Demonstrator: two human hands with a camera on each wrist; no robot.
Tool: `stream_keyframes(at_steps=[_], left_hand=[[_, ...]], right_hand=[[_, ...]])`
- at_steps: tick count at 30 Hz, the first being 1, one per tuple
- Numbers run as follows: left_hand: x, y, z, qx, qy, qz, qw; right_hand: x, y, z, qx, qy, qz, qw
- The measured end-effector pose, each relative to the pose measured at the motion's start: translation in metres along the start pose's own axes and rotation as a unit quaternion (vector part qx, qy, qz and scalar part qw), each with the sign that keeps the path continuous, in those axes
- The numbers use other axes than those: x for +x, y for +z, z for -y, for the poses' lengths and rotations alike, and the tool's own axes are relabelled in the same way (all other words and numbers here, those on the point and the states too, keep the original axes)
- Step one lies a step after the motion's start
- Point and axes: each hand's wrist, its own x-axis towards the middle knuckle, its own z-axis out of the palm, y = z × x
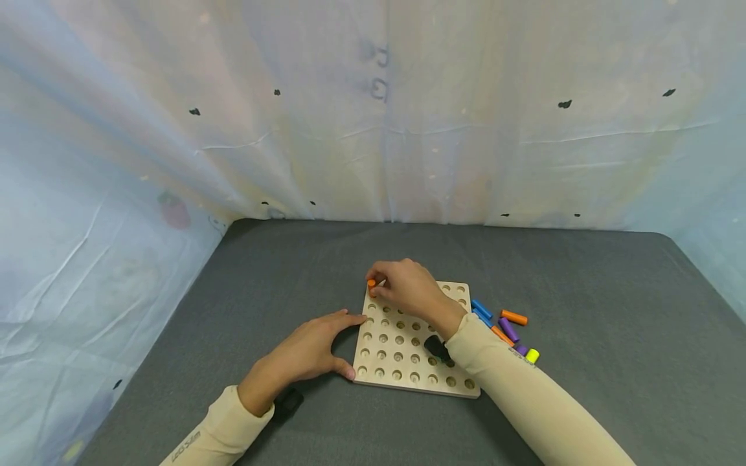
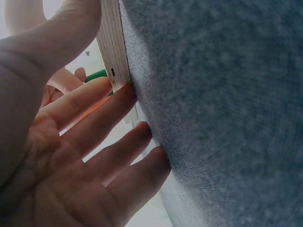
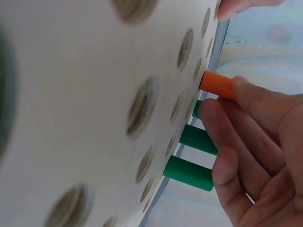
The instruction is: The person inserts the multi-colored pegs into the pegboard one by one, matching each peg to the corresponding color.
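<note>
With the thumb and the fingertips of my right hand (image 1: pixel 410 288), I pinch an orange peg (image 3: pixel 218 85). This peg is at the far left corner of a pale wooden board (image 1: pixel 391 331), and its lower end meets the surface there; how deep it sits in a hole, I cannot tell. Close to my other fingers, three green pegs (image 3: pixel 189 173) stand in the board, in a line with the orange one. I cannot say whether these fingers touch them.

My left hand (image 1: pixel 311 346) is at the left edge of the board, with the fingers extended and the thumb spread apart from them. The thumb touches the near left corner, and the forefinger touches the side further up.

The board lies flat on a dark grey table (image 1: pixel 583 323) and has many round holes. Just beside its right edge lie loose pegs: two blue pegs (image 1: pixel 482 309), two orange ones, two purple pegs (image 1: pixel 509 329) and one yellow peg (image 1: pixel 533 355). My right sleeve (image 1: pixel 513 382) passes over the near right part of the board. Behind the table hangs a pale curtain (image 1: pixel 431 110).
</note>
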Motion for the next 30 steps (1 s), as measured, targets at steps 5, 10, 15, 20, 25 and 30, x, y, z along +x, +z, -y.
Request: stream_keyframes(at_steps=[5,10,15,20,25,30], left_hand=[[0.001,0.0,0.0,-0.003,0.006,-0.001,1.0],[0.002,-0.001,0.001,-0.005,0.012,-0.001,0.9999],[0.0,0.0,0.003,-0.003,0.011,-0.001,0.9999],[0.0,0.001,0.002,-0.002,0.004,0.003,1.0],[0.0,0.001,0.001,-0.003,0.0,-0.004,1.0],[-0.001,0.001,-0.001,-0.002,-0.007,-0.006,1.0]], right_hand=[[0.0,-0.003,0.001,-0.005,0.011,0.004,0.9999],[-0.001,-0.004,0.001,-0.01,0.015,0.016,0.9997],[-0.007,-0.009,0.003,-0.007,0.028,0.035,0.999],[-0.038,-0.028,-0.001,0.01,0.033,0.013,0.9993],[-0.085,-0.046,-0.016,-0.003,0.063,-0.013,0.9979],[-0.129,-0.064,-0.033,-0.031,0.095,-0.026,0.9946]])
